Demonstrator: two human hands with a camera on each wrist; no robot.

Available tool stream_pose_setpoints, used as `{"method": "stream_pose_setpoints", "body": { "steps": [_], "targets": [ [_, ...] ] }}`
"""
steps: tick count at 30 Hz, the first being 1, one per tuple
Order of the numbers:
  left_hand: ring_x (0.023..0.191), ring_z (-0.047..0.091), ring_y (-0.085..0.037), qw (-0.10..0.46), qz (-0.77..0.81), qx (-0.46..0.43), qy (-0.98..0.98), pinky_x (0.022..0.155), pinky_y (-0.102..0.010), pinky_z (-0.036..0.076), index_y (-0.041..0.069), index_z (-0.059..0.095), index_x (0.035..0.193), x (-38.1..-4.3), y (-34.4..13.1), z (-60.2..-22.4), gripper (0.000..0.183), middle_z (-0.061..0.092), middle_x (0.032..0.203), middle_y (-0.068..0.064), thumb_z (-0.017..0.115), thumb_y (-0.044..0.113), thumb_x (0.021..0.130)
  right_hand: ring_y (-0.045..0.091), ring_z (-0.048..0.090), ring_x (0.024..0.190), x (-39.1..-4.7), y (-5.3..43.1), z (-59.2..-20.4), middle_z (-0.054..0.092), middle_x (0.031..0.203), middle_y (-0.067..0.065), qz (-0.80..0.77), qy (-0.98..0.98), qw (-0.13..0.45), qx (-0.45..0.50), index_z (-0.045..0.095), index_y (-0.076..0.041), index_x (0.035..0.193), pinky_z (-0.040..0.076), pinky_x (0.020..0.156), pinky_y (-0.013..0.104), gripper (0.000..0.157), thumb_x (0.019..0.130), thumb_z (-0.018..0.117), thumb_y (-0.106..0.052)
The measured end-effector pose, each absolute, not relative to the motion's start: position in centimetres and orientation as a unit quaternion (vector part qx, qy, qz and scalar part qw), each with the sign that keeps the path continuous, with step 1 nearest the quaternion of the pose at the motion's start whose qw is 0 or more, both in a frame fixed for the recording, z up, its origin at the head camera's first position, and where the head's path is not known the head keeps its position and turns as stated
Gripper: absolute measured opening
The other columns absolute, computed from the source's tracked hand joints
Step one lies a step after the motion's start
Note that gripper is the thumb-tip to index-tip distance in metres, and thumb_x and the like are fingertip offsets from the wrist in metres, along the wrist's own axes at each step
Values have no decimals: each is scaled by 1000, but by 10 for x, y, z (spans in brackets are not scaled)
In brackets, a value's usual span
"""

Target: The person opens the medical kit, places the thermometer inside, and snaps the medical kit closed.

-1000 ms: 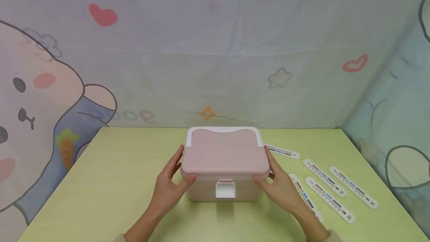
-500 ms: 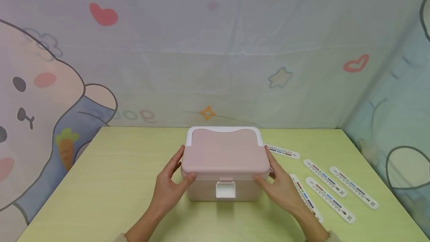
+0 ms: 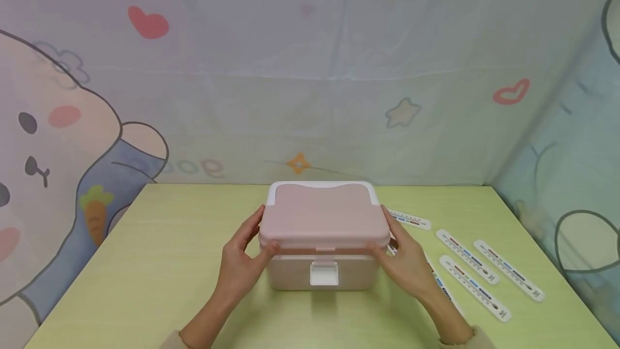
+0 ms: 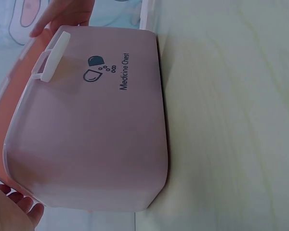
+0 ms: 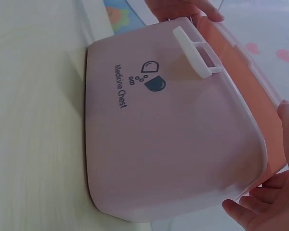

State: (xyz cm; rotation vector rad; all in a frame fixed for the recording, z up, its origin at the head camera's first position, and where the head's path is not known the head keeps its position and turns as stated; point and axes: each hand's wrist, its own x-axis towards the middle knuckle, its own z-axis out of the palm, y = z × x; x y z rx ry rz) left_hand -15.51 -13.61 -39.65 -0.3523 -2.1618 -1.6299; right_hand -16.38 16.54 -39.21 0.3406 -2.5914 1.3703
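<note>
A pink medicine chest (image 3: 290, 276) stands on the table with its front toward me; its lettering shows in both wrist views. Its pink and white lid (image 3: 324, 214) is raised a little at the front, and an orange-lit gap shows beneath it. My left hand (image 3: 239, 265) grips the lid's left side, thumb at the front corner. At the opposite side my right hand (image 3: 407, 265) grips the lid the same way. The white latch (image 3: 324, 273) hangs unfastened on the front of the body. What lies inside the chest is hidden.
Several white strip thermometers (image 3: 474, 287) with coloured bands lie right of the chest, some partly hidden by it or my right hand. The light wooden table (image 3: 160, 263) ends at a printed cloth (image 3: 232, 96) behind; more cloth hangs at the right.
The lid's front edge has come up slightly from the body, opening a gap. Both hands have risen a little with it.
</note>
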Motion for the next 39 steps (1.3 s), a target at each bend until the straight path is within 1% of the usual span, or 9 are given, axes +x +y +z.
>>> {"method": "stream_pose_setpoints", "body": {
  "steps": [6, 11, 15, 20, 25, 27, 33, 34, 39],
  "targets": [
    [121, 50, -17, 204, -587, -152, -769, 104, -17, 36, 13, 43, 138, -158, -137, -395, 61, 46, 139, -1, 68, 10, 83, 31, 43, 126, -163, 166, -386, 36, 146, 10, 467, -872, 92, 117, 26, -22, 146, 45, 98, 41, 69, 88, 63, -28],
    [119, 51, -17, 214, -591, -167, -760, 103, -15, 37, 12, 44, 137, -158, -137, -392, 60, 48, 137, -4, 68, 5, 83, 31, 45, 124, -163, 167, -382, 36, 146, 9, 471, -869, 92, 119, 27, -21, 146, 46, 97, 40, 68, 88, 62, -29],
    [116, 53, -14, 225, -589, -173, -757, 102, -15, 37, 12, 46, 136, -160, -136, -389, 59, 50, 135, -4, 67, 2, 82, 31, 48, 122, -164, 168, -381, 34, 147, 8, 477, -865, 91, 123, 27, -21, 146, 49, 94, 40, 70, 88, 63, -31],
    [115, 53, -8, 225, -584, -176, -760, 102, -15, 37, 12, 45, 137, -163, -137, -385, 59, 49, 135, -4, 66, 2, 83, 30, 50, 120, -166, 169, -378, 35, 146, 7, 483, -859, 98, 137, 26, -21, 146, 51, 91, 37, 72, 86, 65, -28],
    [114, 53, -6, 229, -584, -178, -758, 102, -15, 37, 13, 45, 137, -164, -139, -381, 58, 52, 133, -4, 65, 2, 84, 30, 52, 118, -170, 168, -376, 34, 147, 6, 503, -847, 95, 143, 26, -25, 146, 52, 89, 39, 73, 86, 66, -27],
    [113, 54, -6, 234, -587, -180, -754, 102, -15, 37, 12, 46, 136, -165, -139, -380, 57, 53, 131, -6, 64, 1, 84, 31, 54, 116, -171, 168, -376, 34, 147, 6, 513, -841, 93, 144, 26, -26, 146, 53, 87, 39, 71, 86, 65, -26],
    [111, 54, -5, 234, -598, -180, -745, 101, -14, 38, 11, 48, 134, -169, -139, -375, 54, 55, 129, -7, 62, -2, 84, 23, 52, 119, -177, 170, -374, 39, 144, 3, 518, -834, 114, 154, 30, -24, 144, 49, 93, 32, 65, 88, 63, -24],
    [111, 54, -5, 233, -601, -180, -743, 101, -15, 38, 11, 48, 134, -170, -140, -375, 53, 55, 129, -7, 62, -2, 84, 23, 51, 120, -178, 170, -374, 40, 143, 3, 515, -834, 118, 157, 30, -22, 144, 48, 94, 31, 65, 88, 63, -23],
    [114, 53, -8, 236, -611, -193, -731, 101, -20, 41, 7, 49, 132, -174, -141, -370, 51, 54, 129, -9, 61, -7, 84, 27, 51, 119, -183, 173, -371, 42, 142, 7, 506, -838, 125, 159, 32, -17, 144, 48, 95, 33, 62, 90, 61, -19]
  ]
}}
